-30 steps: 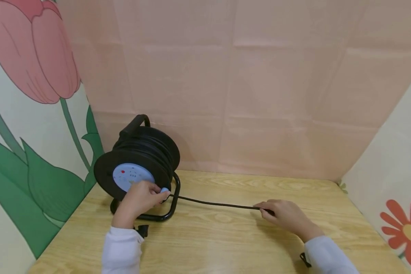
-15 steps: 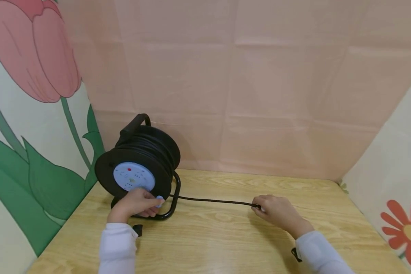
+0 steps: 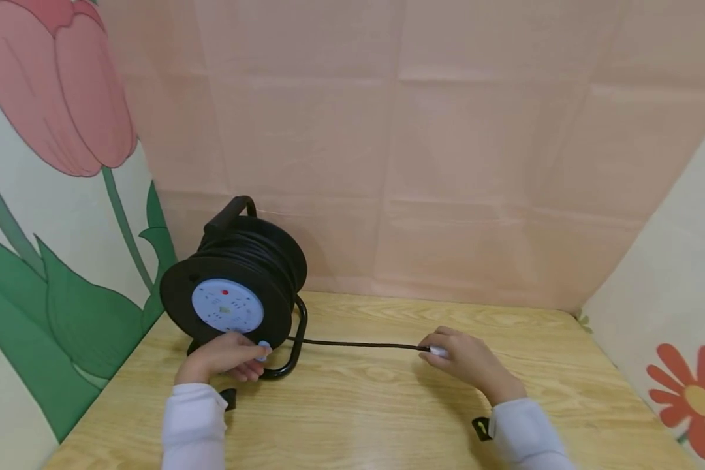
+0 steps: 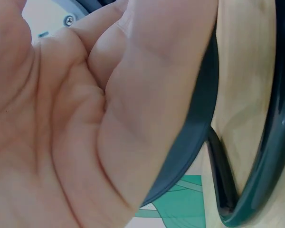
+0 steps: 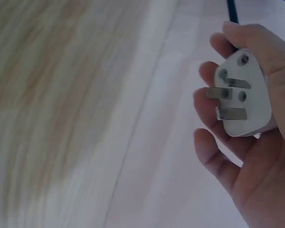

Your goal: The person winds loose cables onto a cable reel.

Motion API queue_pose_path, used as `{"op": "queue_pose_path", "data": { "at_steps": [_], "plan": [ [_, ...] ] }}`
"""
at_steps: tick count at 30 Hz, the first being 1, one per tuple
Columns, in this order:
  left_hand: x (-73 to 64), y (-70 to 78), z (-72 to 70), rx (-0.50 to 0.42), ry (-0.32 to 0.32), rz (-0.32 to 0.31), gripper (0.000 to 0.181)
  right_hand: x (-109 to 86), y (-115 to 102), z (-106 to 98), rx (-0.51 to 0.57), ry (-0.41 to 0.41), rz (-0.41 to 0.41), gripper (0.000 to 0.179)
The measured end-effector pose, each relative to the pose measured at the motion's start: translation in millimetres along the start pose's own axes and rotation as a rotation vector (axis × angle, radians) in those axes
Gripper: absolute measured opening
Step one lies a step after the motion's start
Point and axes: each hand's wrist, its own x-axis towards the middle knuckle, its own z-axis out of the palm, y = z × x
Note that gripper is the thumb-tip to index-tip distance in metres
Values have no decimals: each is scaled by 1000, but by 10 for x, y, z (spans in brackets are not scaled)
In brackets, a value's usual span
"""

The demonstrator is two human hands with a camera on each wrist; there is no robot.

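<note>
A black cable reel (image 3: 247, 261) with a pale blue socket panel (image 3: 228, 305) stands at the left of the table. My left hand (image 3: 226, 358) pinches the small blue knob (image 3: 264, 350) at the lower edge of the reel's front disc. In the left wrist view the palm (image 4: 85, 118) fills most of the picture and hides the knob. My right hand (image 3: 467, 359) holds a white three-pin plug (image 5: 244, 95), its metal pins facing the right wrist camera. From that plug a black cable (image 3: 358, 344) runs fairly straight to the reel, just above the table.
The reel rests on a black tube frame (image 3: 298, 339) with a handle (image 3: 230, 215) on top. The wooden table (image 3: 358, 418) meets a pink backdrop (image 3: 446, 163) behind, with flower-printed panels (image 3: 64, 261) at the left and right.
My left hand has moved down and left with the knob as the reel's disc turns clockwise. The right hand has come slightly left, nearer the reel, with the plug, and the cable span has shortened.
</note>
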Motion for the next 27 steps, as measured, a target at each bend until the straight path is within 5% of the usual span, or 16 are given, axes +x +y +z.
{"op": "queue_pose_path", "data": {
  "at_steps": [6, 13, 20, 27],
  "plan": [
    [40, -89, 1, -42, -28, -17, 40, 60, -22, 10, 76, -42, 85, 20],
    [76, -230, -36, -68, -43, -24, 41, 85, -92, 103, 101, -42, 68, 22],
    [28, -377, -133, -81, 1, -41, 41, 224, -217, 217, 147, -32, 14, 21],
    [11, -552, -223, -96, 66, -41, 41, 325, -326, 299, 277, -109, 24, 26]
  ]
}}
